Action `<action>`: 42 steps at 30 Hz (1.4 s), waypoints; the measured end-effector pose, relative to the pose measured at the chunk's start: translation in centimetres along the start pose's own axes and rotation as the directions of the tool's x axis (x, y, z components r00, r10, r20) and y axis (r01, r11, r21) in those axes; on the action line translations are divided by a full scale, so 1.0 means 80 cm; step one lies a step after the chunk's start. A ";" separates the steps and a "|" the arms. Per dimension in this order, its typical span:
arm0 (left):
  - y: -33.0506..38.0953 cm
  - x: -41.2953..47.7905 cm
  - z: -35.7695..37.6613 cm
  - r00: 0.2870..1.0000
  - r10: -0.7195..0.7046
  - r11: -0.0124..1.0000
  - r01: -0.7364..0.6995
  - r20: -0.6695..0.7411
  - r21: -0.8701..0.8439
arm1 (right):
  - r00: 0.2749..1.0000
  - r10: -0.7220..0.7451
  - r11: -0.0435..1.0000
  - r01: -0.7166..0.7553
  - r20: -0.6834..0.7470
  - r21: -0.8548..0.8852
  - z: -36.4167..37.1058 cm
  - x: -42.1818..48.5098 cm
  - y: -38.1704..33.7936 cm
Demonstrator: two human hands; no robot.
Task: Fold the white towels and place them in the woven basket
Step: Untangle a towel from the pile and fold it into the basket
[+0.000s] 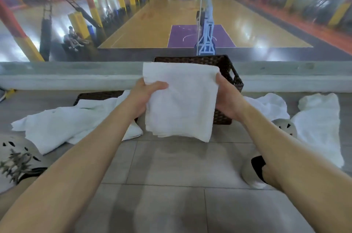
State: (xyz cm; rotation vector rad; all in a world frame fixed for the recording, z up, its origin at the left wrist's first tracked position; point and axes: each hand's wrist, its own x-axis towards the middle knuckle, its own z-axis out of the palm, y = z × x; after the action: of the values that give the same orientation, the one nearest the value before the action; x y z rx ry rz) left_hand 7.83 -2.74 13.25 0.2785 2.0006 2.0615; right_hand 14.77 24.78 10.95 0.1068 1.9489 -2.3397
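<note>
Left heap: crumpled white towels (pixel 57 124) sprawl on the grey tiled floor (pixel 171 166). They are soft and creased, and they partly cover a dark woven piece (pixel 99 96) that we cannot identify further.
Left hand: our left hand (pixel 142 97) pinches the folded towel's left edge, with the thumb laid across the front and the fingers hidden behind the cloth.
Folded towel: we hold the folded white towel (pixel 181 99) up between both hands, clear of the floor. It is a thick, nubbly terry rectangle of several layers, with the loose stacked edges at the bottom. Its long axis runs from near us toward the basket.
Woven basket: the woven basket (pixel 224 63) stands directly beyond the towel. It is dark brown wicker, rectangular and stiff-walled, with a handle cut-out in its right wall. The towel hides most of its opening.
Key relation: we judge that the basket lies straight ahead, centred between our hands, so neither hand is nearer. The move calls for going forward and down with the long axis kept as it is.
Right hand: our right hand (pixel 226 97) is closed on the towel's right edge, thumb pointing up along it.
Right heap: unfolded white towels (pixel 320 118) lie limp on the floor to the right of the basket, not yet folded.
</note>
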 end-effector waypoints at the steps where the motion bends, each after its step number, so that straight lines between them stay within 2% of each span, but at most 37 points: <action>1: 0.018 -0.001 0.009 0.999 0.032 0.999 -0.032 -0.010 -0.005 | 1.000 0.021 1.000 -0.021 -0.008 0.000 0.007 -0.011 0.000; 3: 0.051 0.000 0.021 0.996 0.082 0.997 -0.082 -0.036 0.012 | 1.000 -0.004 0.998 0.003 -0.020 -0.058 0.024 -0.024 -0.007; 6: 0.096 0.008 0.026 0.984 0.166 0.985 -0.163 -0.063 0.055 | 0.980 -0.168 0.978 0.153 -0.104 -0.141 0.037 -0.026 -0.046; 9: 0.143 0.035 0.022 0.969 0.242 0.963 -0.245 0.044 0.109 | 0.941 -0.264 0.963 0.246 -0.211 -0.107 0.036 -0.008 -0.112; 12: 0.169 0.083 0.017 0.971 0.118 0.967 -0.160 0.207 0.197 | 0.919 -0.306 0.951 0.284 -0.247 -0.123 0.023 0.038 -0.170; 14: 0.167 0.130 0.017 0.972 0.040 0.970 -0.093 0.230 0.224 | 0.914 -0.326 0.942 0.292 -0.244 -0.164 0.004 0.077 -0.198; 19: 0.130 0.270 0.040 0.983 0.047 0.991 -0.068 0.175 0.118 | 0.942 -0.249 0.935 0.174 -0.226 -0.309 -0.055 0.194 -0.238; 22: 0.071 0.351 0.060 0.984 -0.046 0.991 0.024 0.173 0.128 | 0.947 -0.119 0.889 -0.031 -0.297 -0.456 -0.108 0.265 -0.214; 24: 0.012 0.390 0.070 0.965 -0.170 0.971 0.130 0.200 0.199 | 0.929 0.014 0.848 -0.207 -0.371 -0.488 -0.148 0.306 -0.162; 27: -0.072 0.428 0.081 0.875 -0.415 0.890 0.334 0.249 0.310 | 0.874 0.186 0.767 -0.415 -0.448 -0.490 -0.185 0.333 -0.072; 30: -0.127 0.451 0.089 0.705 -0.648 0.754 0.539 0.288 0.376 | 0.803 0.363 0.631 -0.585 -0.472 -0.509 -0.202 0.351 0.003; 34: -0.186 0.471 0.104 0.519 -0.817 0.569 0.657 0.251 0.494 | 0.754 0.418 0.450 -0.656 -0.506 -0.606 -0.198 0.376 0.071; 35: -0.199 0.474 0.111 0.490 -0.842 0.530 0.677 0.225 0.511 | 0.744 0.456 0.339 -0.652 -0.488 -0.678 -0.198 0.383 0.083; 37: -0.222 0.478 0.125 0.470 -0.865 0.485 0.699 0.175 0.525 | 0.753 0.480 0.179 -0.586 -0.450 -0.790 -0.207 0.395 0.108; 39: -0.237 0.479 0.141 0.469 -0.868 0.480 0.712 0.161 0.513 | 0.717 0.518 0.131 -0.605 -0.466 -0.786 -0.214 0.403 0.113; 41: -0.249 0.481 0.153 0.465 -0.866 0.486 0.703 0.182 0.519 | 0.647 0.553 0.109 -0.681 -0.525 -0.724 -0.222 0.407 0.114; 42: -0.255 0.484 0.157 0.461 -0.866 0.489 0.699 0.194 0.521 | 0.642 0.560 0.112 -0.686 -0.524 -0.719 -0.228 0.410 0.112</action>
State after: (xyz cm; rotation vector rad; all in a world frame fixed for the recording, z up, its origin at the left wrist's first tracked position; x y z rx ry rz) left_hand -24.00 21.70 -8.16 -0.1443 1.6945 0.8925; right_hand -16.85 40.18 -4.88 0.8233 2.2443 -0.5665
